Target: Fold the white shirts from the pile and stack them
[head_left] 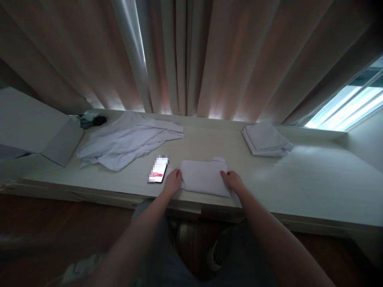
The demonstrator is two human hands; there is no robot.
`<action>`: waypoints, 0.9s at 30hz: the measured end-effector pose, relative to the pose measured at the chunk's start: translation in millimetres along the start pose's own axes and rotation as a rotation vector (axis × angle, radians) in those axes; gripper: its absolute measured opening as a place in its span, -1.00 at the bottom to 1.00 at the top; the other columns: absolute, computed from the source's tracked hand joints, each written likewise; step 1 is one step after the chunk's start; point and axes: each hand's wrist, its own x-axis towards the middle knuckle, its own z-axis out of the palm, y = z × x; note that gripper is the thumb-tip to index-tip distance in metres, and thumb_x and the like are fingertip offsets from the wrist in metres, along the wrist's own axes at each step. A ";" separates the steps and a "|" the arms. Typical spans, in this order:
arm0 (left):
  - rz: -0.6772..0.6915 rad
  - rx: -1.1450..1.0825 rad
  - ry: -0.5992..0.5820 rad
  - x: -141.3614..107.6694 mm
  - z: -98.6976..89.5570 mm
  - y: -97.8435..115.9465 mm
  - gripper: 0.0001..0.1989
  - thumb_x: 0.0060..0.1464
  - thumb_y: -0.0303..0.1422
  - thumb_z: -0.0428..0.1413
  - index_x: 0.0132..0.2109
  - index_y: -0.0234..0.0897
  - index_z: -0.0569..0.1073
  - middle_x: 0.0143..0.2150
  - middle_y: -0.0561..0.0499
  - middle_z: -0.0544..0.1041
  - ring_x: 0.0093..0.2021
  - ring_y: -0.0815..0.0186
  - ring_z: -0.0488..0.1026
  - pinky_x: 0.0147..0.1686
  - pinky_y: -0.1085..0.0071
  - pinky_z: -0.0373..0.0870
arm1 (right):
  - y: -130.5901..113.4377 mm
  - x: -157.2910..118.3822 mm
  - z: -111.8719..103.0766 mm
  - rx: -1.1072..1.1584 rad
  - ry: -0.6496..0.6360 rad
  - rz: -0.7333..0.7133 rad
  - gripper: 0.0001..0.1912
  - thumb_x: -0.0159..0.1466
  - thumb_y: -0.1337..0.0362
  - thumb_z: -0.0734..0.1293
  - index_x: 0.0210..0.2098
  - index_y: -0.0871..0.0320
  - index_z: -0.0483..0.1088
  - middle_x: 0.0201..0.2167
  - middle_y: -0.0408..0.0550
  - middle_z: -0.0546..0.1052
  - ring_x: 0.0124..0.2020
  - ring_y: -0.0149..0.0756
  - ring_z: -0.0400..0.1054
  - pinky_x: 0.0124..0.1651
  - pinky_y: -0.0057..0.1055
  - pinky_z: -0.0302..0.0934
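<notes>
A white shirt [203, 176], folded into a flat rectangle, lies near the front edge of the pale table. A small cuff or collar piece sticks out at its far right corner. My left hand [173, 181] grips the shirt's left edge, fingers curled, with the fingertips partly hidden. On the opposite edge, my right hand [232, 180] pinches the cloth between thumb and fingers. Just left of my left hand is a phone [158, 169] with a lit screen, partly pixelated.
An unfolded white shirt [128, 139] spreads over the table's left side. Folded white garments [265, 138] are stacked at the back right. A white box [32, 123] with dark small items [91, 118] beside it stands far left. Curtains [239, 59] hang behind the table [314, 187].
</notes>
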 end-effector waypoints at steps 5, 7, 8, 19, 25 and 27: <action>-0.048 -0.006 -0.008 5.6 2.3 1.9 -0.63 0.12 -0.24 -0.14 0.00 -0.34 0.29 -0.11 -0.14 0.47 -0.15 0.26 0.41 -0.21 0.38 0.29 | -9.2 0.6 3.3 0.123 -0.096 -0.029 -0.44 0.17 -0.10 0.11 -0.26 0.28 0.42 -0.40 0.23 0.52 -0.35 -0.06 0.42 -0.34 -0.20 0.28; -0.048 -0.002 -0.008 6.7 3.0 1.3 -0.63 0.06 -0.29 -0.07 0.01 -0.36 0.28 -0.09 -0.16 0.45 -0.12 0.25 0.40 -0.18 0.38 0.28 | -13.0 -1.7 3.2 0.210 -0.151 -0.075 -0.45 0.22 -0.07 0.06 -0.16 0.26 0.38 -0.35 0.18 0.53 -0.34 -0.13 0.43 -0.35 -0.26 0.30; -0.046 -0.001 -0.008 7.2 3.5 1.0 -0.63 0.05 -0.31 -0.05 0.01 -0.36 0.28 -0.08 -0.17 0.45 -0.11 0.25 0.39 -0.17 0.39 0.27 | -14.9 -2.9 2.9 0.288 -0.188 -0.096 -0.46 0.24 -0.04 0.04 -0.09 0.25 0.34 -0.29 0.16 0.52 -0.32 -0.16 0.43 -0.34 -0.27 0.31; 0.007 0.042 0.009 23.8 14.4 13.9 -0.58 0.07 -0.33 -0.13 0.05 -0.42 0.26 0.00 -0.18 0.39 -0.03 0.23 0.35 -0.04 0.36 0.24 | -11.4 3.1 -7.0 1.046 -0.438 0.068 -0.64 0.15 0.26 0.20 -0.07 0.28 0.26 -0.17 0.15 0.48 -0.25 -0.20 0.41 -0.19 -0.23 0.28; 0.212 0.194 0.075 20.7 45.3 33.5 -0.47 0.07 -0.26 -0.21 0.10 -0.54 0.23 0.08 -0.27 0.33 0.09 0.11 0.23 0.06 0.22 0.13 | -17.0 53.4 -47.4 1.029 -0.160 -0.181 -0.63 0.04 0.27 0.29 -0.13 0.17 0.34 -0.28 -0.08 0.51 -0.32 -0.28 0.39 -0.22 -0.31 0.25; 0.313 0.323 0.113 16.5 58.7 34.4 -0.42 0.01 -0.19 -0.15 0.08 -0.53 0.28 0.14 -0.29 0.25 0.18 -0.04 0.07 0.12 0.10 -0.02 | -23.4 77.5 -72.2 0.960 -0.039 -0.278 -0.64 0.01 0.26 0.31 -0.16 0.15 0.38 -0.31 -0.13 0.51 -0.31 -0.30 0.36 -0.20 -0.33 0.22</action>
